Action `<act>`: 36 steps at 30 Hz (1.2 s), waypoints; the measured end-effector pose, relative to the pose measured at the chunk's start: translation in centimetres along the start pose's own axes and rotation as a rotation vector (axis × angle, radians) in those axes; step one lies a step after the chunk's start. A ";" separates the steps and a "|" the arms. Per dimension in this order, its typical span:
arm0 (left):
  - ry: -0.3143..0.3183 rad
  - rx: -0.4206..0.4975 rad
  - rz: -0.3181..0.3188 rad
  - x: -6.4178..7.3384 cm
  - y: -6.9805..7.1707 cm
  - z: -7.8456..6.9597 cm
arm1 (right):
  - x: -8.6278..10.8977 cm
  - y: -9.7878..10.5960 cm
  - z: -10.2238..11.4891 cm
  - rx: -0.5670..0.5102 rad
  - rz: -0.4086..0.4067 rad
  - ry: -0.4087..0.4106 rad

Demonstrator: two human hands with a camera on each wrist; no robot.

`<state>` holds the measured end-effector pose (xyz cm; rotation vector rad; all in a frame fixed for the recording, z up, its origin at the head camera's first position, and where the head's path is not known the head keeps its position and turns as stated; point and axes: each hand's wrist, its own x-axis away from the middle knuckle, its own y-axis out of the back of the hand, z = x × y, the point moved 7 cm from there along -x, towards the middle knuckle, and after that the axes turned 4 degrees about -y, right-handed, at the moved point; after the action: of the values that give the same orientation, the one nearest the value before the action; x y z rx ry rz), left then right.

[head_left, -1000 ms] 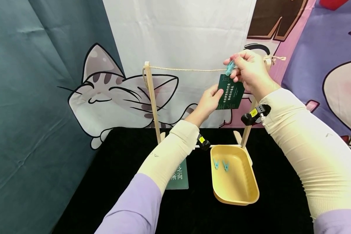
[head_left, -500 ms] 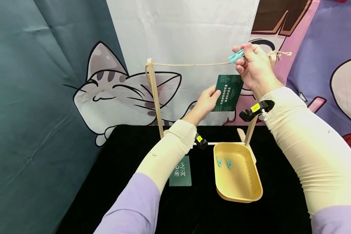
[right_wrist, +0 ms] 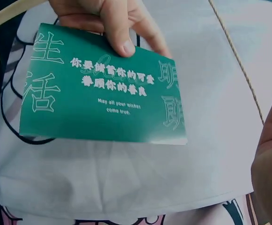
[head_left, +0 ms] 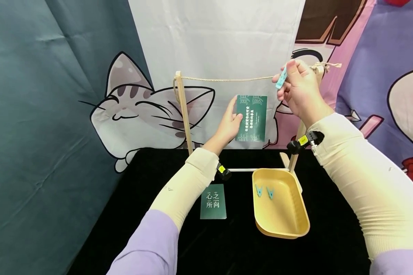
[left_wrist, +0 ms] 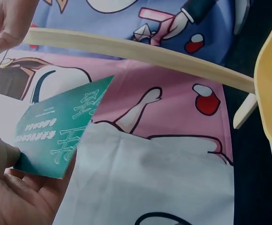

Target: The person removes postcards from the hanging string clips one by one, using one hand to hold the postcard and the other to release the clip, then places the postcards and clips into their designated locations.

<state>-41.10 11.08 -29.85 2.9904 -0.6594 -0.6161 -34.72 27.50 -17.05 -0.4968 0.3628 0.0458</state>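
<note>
My left hand (head_left: 229,124) grips a green card (head_left: 256,118) by its left edge, thumb in front and fingers behind. White lettering covers the card's face, plain to read in the right wrist view. It is held up below the rope (head_left: 223,80), apart from it. To the right, my right hand (head_left: 301,86) pinches a light-blue clothespin (head_left: 281,78) close to the rope's right end. In the right wrist view only part of this hand shows at the right edge, and the clothespin is out of sight.
A wooden frame with a left post (head_left: 184,110) and a right post (head_left: 300,133) carries the rope. On the black cloth (head_left: 237,244) are a yellow tray (head_left: 282,214) with two clothespins (head_left: 270,193) in it and another green card (head_left: 213,202). Printed curtains (head_left: 213,38) hang behind.
The card has moved left and slightly down with my left hand, away from the rope and right hand. My right hand has lifted the clothespin off the card's top and shifted a little right.
</note>
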 end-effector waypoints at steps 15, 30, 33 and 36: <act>0.074 -0.092 -0.032 4.6 5.2 3.0 | 4.8 5.6 -6.2 0.214 0.088 -0.214; 0.368 -0.110 0.193 13.6 7.9 12.1 | 9.1 13.6 -13.1 0.539 0.071 -0.486; 0.424 -0.113 0.215 15.3 8.1 14.3 | 9.9 15.6 -14.7 0.693 0.098 -0.547; 0.455 -0.133 0.225 16.6 7.9 16.0 | 10.6 17.5 -16.1 0.796 0.103 -0.611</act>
<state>-36.51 -1.87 -49.99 2.7278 -0.8524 0.0347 -32.41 34.76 -41.96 0.3321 -0.2050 0.1412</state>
